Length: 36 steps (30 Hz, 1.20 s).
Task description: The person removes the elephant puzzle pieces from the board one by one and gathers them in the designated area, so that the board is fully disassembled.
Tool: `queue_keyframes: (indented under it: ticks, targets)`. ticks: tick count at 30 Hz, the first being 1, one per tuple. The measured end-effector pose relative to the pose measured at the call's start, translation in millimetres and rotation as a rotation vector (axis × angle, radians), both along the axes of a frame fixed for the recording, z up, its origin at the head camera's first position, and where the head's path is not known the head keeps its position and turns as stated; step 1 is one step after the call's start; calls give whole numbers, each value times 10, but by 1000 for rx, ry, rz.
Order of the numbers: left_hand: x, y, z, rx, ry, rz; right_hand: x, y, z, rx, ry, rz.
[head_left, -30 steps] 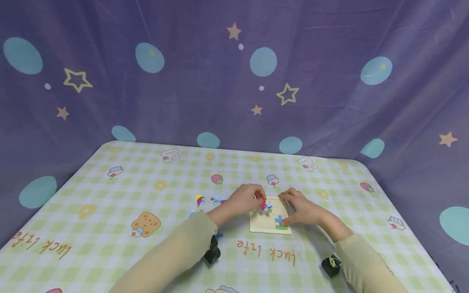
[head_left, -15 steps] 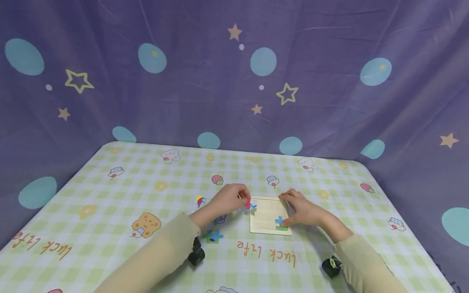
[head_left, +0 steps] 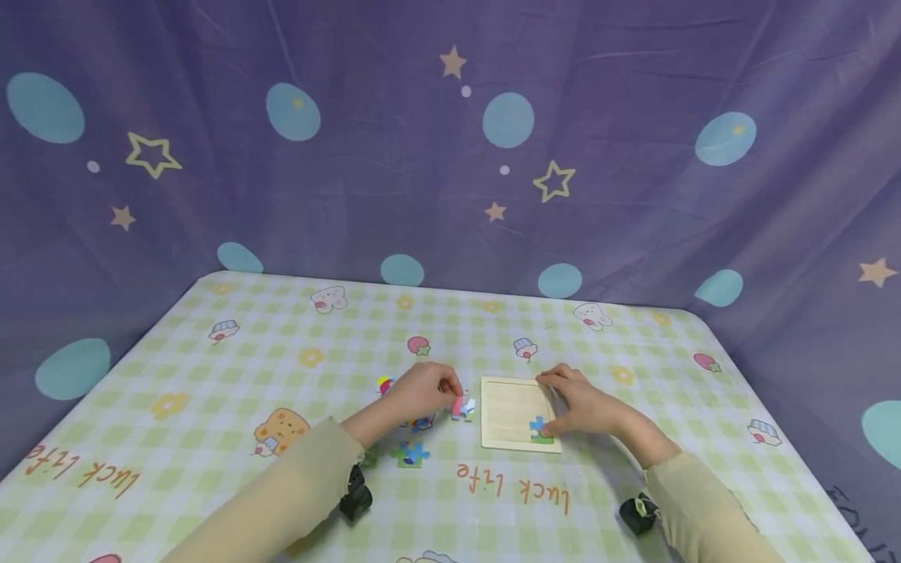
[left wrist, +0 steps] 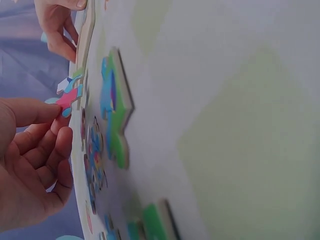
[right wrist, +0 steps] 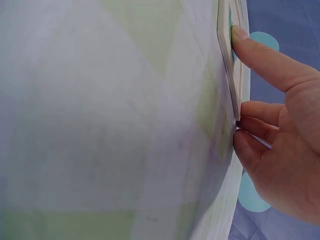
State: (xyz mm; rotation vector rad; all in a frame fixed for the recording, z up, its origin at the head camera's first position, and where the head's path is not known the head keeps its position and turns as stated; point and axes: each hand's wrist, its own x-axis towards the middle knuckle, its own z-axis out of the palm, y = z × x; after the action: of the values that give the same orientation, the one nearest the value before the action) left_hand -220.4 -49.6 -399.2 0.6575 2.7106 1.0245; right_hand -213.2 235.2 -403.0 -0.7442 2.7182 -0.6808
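Observation:
Between thumb and index finger, my left hand (head_left: 425, 389) pinches a jigsaw piece (left wrist: 69, 99) with pink, blue and white on it, just left of the wooden puzzle tray (head_left: 503, 414). That hand's other fingers are loosely curled in the left wrist view. My right hand (head_left: 587, 404) holds the tray along its right side. Its thumb (right wrist: 257, 52) presses on a blue and green jigsaw piece (head_left: 538, 427) lying in the tray's near right corner, while its fingers (right wrist: 260, 112) sit at the tray's outer edge.
Loose jigsaw pieces lie left of the tray: a blue and green one (head_left: 411, 453), a multicoloured one (head_left: 421, 424), a green one (head_left: 369, 456) and a yellow and red one (head_left: 384, 383) partly behind the left hand. A purple patterned curtain (head_left: 394, 156) stands behind the table.
My left hand has moved left from over the tray, carrying the pinched jigsaw piece down beside the tray. The right hand and the tray have stayed put.

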Motion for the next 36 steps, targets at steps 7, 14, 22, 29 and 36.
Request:
queue_keyframes:
  ticks: [7, 14, 22, 29, 36]
  targets:
    - [34, -41, 15, -15, -49, 9, 0, -3, -7, -5, -4, -5]
    - [59, -41, 33, -70, -64, 16, -3, 6, -19, -9, -4, 2]
    - [65, -29, 31, -83, -71, 65, -3, 6, -16, -16, 0, 0]
    - [36, -37, 1, -83, -66, 75, -14, 9, -28, -5, 4, 0]
    - [63, -29, 9, -90, -62, 79, -9, 5, -27, -15, 0, -2]
